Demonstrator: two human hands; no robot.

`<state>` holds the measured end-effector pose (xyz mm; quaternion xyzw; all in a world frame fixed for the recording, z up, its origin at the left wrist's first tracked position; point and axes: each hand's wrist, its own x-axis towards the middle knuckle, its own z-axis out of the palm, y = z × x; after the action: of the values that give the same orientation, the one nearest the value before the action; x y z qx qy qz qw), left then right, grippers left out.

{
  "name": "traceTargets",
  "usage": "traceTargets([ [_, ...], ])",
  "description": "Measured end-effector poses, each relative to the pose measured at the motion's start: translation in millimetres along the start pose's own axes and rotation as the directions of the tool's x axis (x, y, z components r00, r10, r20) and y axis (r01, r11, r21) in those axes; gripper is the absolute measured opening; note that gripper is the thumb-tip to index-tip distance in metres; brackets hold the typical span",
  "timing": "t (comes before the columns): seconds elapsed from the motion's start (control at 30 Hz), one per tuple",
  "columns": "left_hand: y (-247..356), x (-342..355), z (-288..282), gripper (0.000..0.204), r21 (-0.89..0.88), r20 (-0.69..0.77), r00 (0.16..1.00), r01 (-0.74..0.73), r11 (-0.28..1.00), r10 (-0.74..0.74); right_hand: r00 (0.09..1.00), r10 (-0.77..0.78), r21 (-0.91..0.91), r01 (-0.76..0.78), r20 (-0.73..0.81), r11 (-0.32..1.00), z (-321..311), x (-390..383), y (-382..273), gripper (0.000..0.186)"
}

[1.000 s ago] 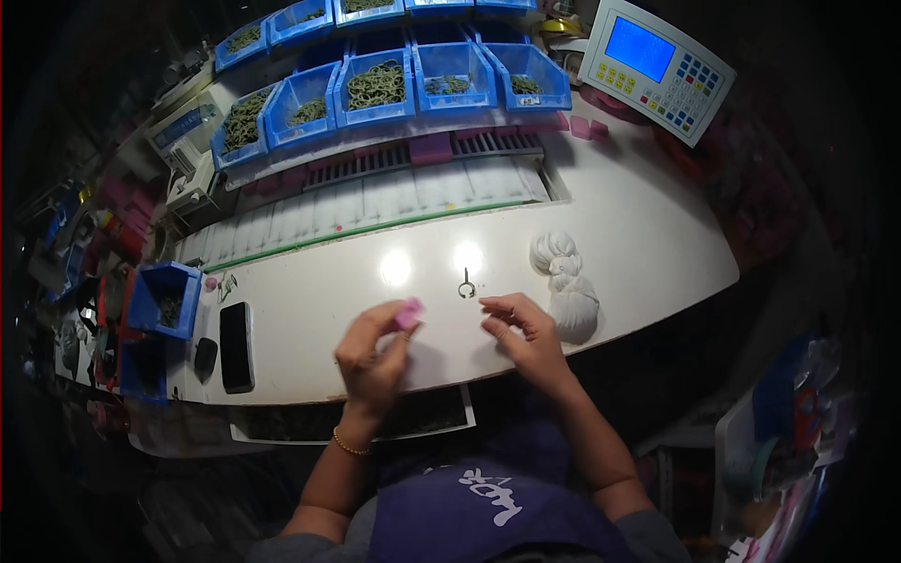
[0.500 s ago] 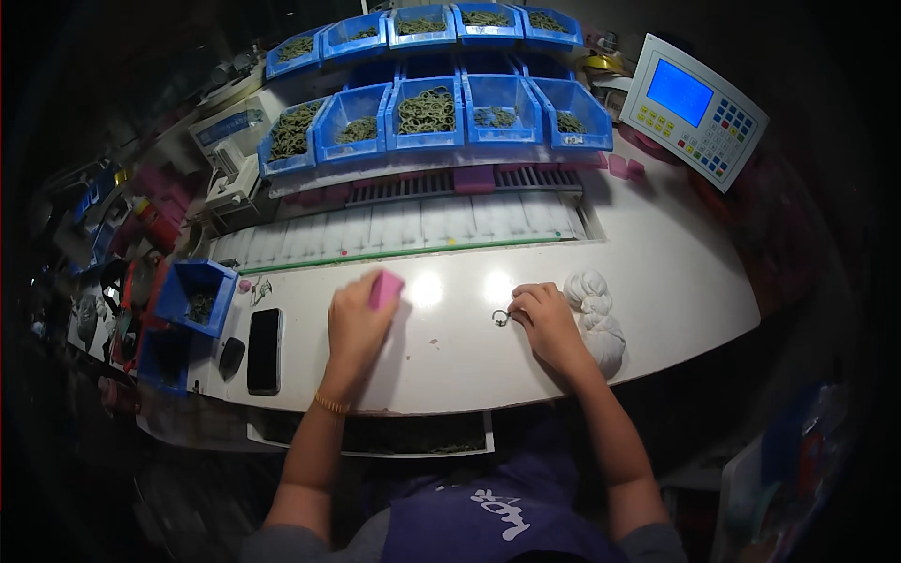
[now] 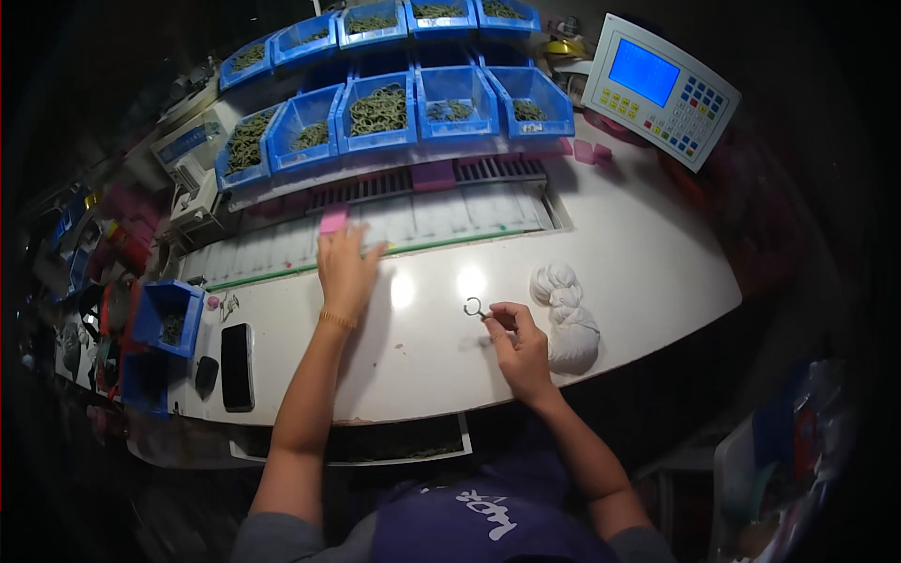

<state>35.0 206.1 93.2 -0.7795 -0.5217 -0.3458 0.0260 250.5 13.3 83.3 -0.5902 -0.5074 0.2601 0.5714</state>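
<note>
My left hand [image 3: 345,272] reaches over the white strip with its fingers stretched out and the thumb apart. Just past its fingertips lies a pink block [image 3: 333,220]; whether they touch cannot be made out. My right hand [image 3: 522,347] pinches a small dark metal ring with a short stem [image 3: 473,307] between thumb and fingers, above the white tabletop [image 3: 432,361]. Right beside that hand, a knotted white cloth bundle [image 3: 567,319] rests on the table.
Blue bins [image 3: 378,111] of greenish metal rings stand in two rows at the back. A keypad console [image 3: 662,89] is at the far right. Left are a phone [image 3: 237,368], a dark mouse-like object [image 3: 206,376] and a blue bin [image 3: 169,317]. A drawer [image 3: 394,460] juts out below.
My left hand has carried the pink block forward onto the white strip, and its fingers have spread. My right hand has turned and raised the ring. The whole view has shifted slightly.
</note>
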Motion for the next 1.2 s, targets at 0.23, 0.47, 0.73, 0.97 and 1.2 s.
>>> traceTargets([
  [0.23, 98, -114, -69, 0.025, -0.791, 0.568, 0.821, 0.562, 0.241, -0.049, 0.990, -0.137, 0.021, 0.137, -0.024, 0.990, 18, -32, -39, 0.026],
  [0.47, 119, -131, -83, 0.012, -0.812, 0.576, 0.775, 0.579, -0.073, -0.260, 0.931, -0.360, -0.127, 0.364, 0.055, 0.923, 11, -48, -66, 0.032],
  [0.73, 126, -136, -94, 0.012, -0.789, 0.612, 0.754, 0.603, -0.120, -0.238, 0.815, -0.572, -0.348, 0.566, 0.098, 0.747, 13, -51, -68, 0.025],
  [0.97, 108, -145, -87, 0.014, -0.708, 0.676, 0.733, 0.618, -0.342, -0.077, 0.972, -0.187, 0.013, 0.187, 0.140, 0.982, 7, -61, -82, 0.014],
  [1.2, 105, -154, -78, 0.009, -0.618, 0.651, 0.757, 0.569, -0.543, 0.053, 0.954, 0.123, 0.311, -0.209, 0.274, 0.927, 3, -64, -85, 0.016],
])
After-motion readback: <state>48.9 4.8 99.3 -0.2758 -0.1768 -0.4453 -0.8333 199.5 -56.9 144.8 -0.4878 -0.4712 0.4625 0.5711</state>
